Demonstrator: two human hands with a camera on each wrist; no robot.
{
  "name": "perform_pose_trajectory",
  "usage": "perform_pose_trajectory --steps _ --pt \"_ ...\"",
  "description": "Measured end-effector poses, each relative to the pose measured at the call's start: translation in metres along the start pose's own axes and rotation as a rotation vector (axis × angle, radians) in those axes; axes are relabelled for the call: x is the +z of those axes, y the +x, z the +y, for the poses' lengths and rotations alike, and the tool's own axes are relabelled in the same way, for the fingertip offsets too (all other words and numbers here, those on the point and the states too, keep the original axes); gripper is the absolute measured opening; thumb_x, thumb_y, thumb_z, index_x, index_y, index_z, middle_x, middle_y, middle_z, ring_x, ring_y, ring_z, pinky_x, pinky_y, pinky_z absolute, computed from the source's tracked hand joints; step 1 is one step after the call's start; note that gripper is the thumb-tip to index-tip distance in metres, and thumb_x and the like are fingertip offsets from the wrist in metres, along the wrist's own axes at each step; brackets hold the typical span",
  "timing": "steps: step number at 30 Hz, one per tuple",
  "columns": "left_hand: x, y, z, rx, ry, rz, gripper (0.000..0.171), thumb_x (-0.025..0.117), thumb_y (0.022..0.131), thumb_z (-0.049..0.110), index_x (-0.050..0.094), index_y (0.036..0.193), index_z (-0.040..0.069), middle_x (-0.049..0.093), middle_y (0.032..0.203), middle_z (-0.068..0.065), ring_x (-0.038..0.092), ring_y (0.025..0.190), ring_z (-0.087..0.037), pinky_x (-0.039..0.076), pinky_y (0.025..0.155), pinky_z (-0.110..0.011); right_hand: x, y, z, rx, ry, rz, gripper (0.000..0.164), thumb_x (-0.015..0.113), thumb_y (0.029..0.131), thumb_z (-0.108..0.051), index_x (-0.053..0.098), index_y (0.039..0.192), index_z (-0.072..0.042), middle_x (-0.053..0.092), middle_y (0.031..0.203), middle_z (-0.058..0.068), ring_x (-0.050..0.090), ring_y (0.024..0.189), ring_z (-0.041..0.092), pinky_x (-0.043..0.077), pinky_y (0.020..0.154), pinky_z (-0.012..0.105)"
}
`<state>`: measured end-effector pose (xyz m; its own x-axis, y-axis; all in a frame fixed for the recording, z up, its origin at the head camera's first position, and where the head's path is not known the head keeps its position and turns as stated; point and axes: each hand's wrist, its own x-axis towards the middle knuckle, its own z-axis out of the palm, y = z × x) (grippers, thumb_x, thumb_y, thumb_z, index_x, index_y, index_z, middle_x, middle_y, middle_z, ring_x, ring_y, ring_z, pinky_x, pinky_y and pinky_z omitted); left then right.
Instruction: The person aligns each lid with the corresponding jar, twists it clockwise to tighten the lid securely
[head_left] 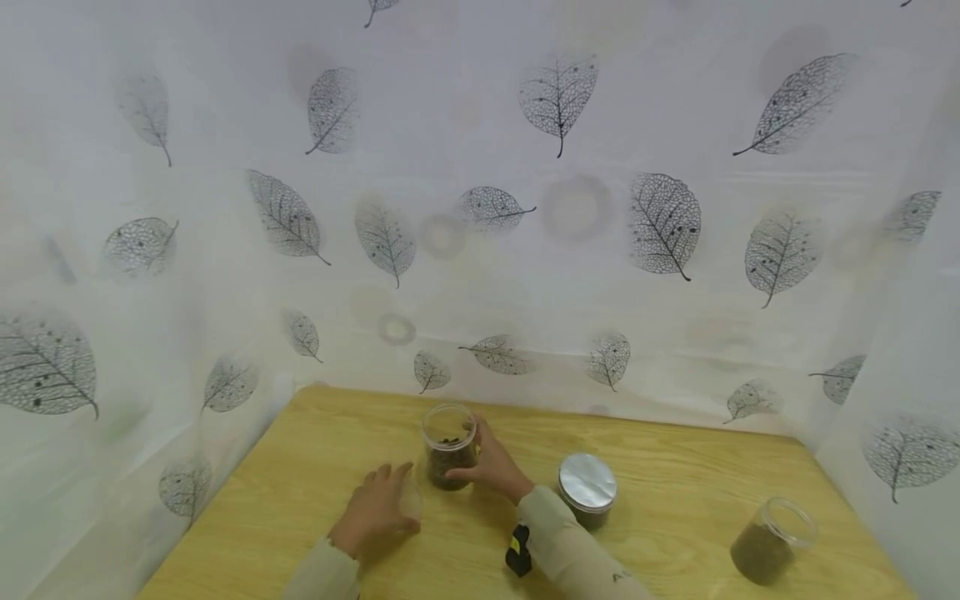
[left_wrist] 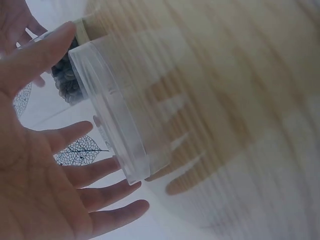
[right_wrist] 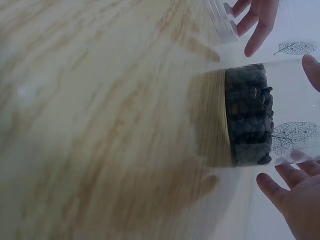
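A clear jar (head_left: 450, 454), partly filled with dark seed-like pieces (right_wrist: 250, 117), stands upright and uncovered on the table. My right hand (head_left: 495, 462) holds it from the right, its thumb on the near side and its fingers reaching round the far side. Left of the jar, a clear round lid (left_wrist: 112, 110) lies on the tabletop. Around its edge is my left hand (head_left: 375, 510), with fingers spread and fairly straight. Its fingertips (left_wrist: 132, 187) reach the lid's rim, while the thumb stands apart above it in the left wrist view.
Beyond my right forearm stands a jar with a silver top (head_left: 587, 483). An uncovered jar of dark contents (head_left: 763, 550) sits at the far right. A small black object with a yellow mark (head_left: 518, 552) lies beside the right sleeve. Leaf-patterned sheeting (head_left: 480, 283) borders the wooden table (head_left: 675, 450).
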<state>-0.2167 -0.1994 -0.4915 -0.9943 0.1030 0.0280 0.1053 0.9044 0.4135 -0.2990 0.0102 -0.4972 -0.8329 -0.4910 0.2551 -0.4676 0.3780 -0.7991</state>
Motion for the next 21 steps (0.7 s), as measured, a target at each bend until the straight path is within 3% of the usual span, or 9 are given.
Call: perform_pose_trajectory --steps 6,14,21 --pt "-0.0012 -0.0007 0.0001 0.013 0.019 -0.032 0.086 0.087 0.057 0.025 0.048 0.13 0.001 0.05 0.124 -0.028 0.049 0.11 -0.047 0.044 0.088 -0.063 0.0023 0.0013 0.0019 0.031 -0.019 0.0 0.094 0.079 0.074 -0.027 0.023 0.146 -0.002 0.042 0.141 0.023 0.047 0.123 0.043 0.042 0.099 0.055" --pt "0.0002 0.0011 -0.0029 0.038 0.043 -0.016 0.076 0.086 0.058 0.018 0.053 0.124 0.001 0.054 0.122 -0.024 0.051 0.106 -0.043 0.048 0.084 -0.059 -0.0009 -0.0001 -0.0007 0.063 -0.015 -0.015 0.092 0.078 0.076 -0.026 0.023 0.146 -0.004 0.043 0.14 0.022 0.046 0.125 0.043 0.042 0.1 0.055" --pt "-0.0001 0.0009 -0.0025 0.001 0.011 -0.019 0.075 0.085 0.059 0.017 0.053 0.125 0.004 0.054 0.122 -0.021 0.051 0.106 -0.041 0.048 0.084 -0.059 -0.0016 -0.0008 0.0001 0.075 0.002 -0.02 0.097 0.081 0.072 -0.026 0.021 0.146 -0.008 0.04 0.142 0.025 0.044 0.125 0.046 0.041 0.099 0.058"
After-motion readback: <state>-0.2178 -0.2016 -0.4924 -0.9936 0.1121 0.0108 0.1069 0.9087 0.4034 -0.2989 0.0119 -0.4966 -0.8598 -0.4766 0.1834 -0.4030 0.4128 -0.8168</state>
